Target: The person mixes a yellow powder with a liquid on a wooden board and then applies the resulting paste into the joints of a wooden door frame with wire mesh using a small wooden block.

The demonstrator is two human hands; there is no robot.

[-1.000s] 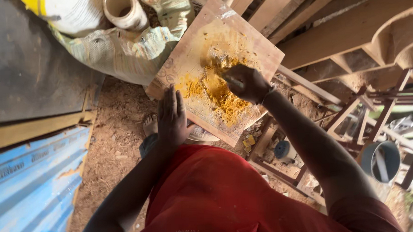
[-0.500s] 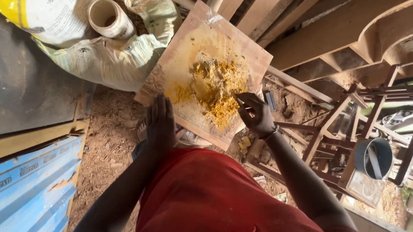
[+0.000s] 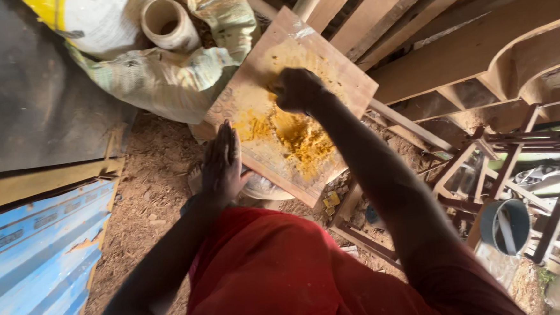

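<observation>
A square wooden board (image 3: 326, 65) carries a heap of yellow powder (image 3: 301, 137). Left of it lie crumpled woven sacks (image 3: 154, 71) with a pale cylindrical tube (image 3: 169, 22) on top; a grey round bucket (image 3: 504, 226) stands far right.

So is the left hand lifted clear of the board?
No, the left hand lies flat with its fingertips on the near edge of the wooden board.

Right hand (image 3: 297, 89): closed over the yellow paste (image 3: 301, 137) near the far corner of the wooden board (image 3: 346, 77); whatever is gripped is concealed by the fist. Board's near edge is partly covered by the left hand (image 3: 221, 164). White sack (image 3: 87, 20) is cut off by the top edge. Blue sheet (image 3: 36, 253) is cropped at left. Grey bucket (image 3: 504, 225): contents are too indistinct to identify.
</observation>
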